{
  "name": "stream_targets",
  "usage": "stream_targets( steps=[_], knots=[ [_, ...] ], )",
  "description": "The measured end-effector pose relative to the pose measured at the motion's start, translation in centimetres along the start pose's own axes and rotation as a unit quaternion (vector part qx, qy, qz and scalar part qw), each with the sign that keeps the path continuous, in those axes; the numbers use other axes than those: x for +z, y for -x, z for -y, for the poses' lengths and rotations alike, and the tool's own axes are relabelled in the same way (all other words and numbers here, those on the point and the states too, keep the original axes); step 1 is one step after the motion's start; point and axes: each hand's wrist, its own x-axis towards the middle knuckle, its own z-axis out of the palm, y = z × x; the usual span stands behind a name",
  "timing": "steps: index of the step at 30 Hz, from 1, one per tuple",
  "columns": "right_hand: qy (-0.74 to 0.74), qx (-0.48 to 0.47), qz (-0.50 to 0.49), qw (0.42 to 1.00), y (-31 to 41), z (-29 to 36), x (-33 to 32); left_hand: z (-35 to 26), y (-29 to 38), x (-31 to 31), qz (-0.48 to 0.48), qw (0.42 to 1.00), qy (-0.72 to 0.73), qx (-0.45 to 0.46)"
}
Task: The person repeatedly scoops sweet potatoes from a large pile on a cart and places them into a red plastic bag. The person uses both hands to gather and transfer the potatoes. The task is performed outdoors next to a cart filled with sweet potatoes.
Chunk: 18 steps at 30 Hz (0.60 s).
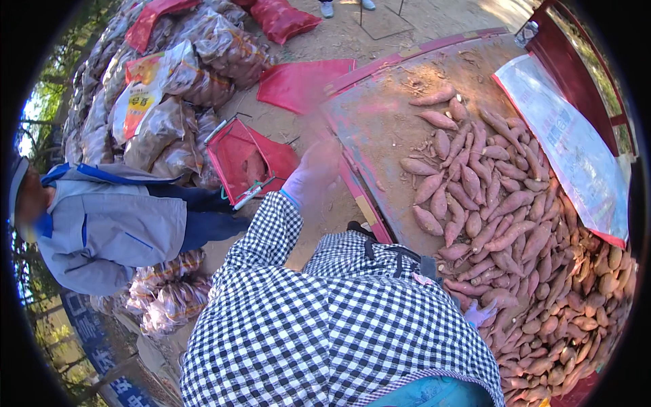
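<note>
My left hand [311,175], in a lavender glove, reaches out beside a red mesh bag [277,155] held open on a wire frame, with sweet potatoes [254,168] inside. A reddish-brown blur covers its fingers, so whether it holds anything cannot be told. My right hand [479,313], also gloved, is low at the right with fingers apart, against the near edge of a large heap of sweet potatoes [508,203]. The heap lies on a flat metal truck bed [366,122]. Checked sleeves cover my arms.
A person in a grey jacket [127,219] stands at the left, close to the mesh bag. Filled plastic bags [157,127] are piled behind. The bed's raised edge [363,198] runs beside me. A white woven sack [569,142] lies along the heap; a red cloth [300,81] is on the ground.
</note>
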Motion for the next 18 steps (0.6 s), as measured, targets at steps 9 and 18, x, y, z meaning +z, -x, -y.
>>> stream_targets(
  steps=[9,18],
  knots=[
    [-0.008,0.054,0.027,0.998,-0.7,-1.6,-0.9,-6.7,-0.9,-17.6,-0.490,0.865,-0.107,0.007],
    [-0.116,-0.015,-0.067,0.991,0.6,6.9,-4.7,7.1,-12.0,8.2,0.123,0.860,-0.474,0.146]
  ],
)
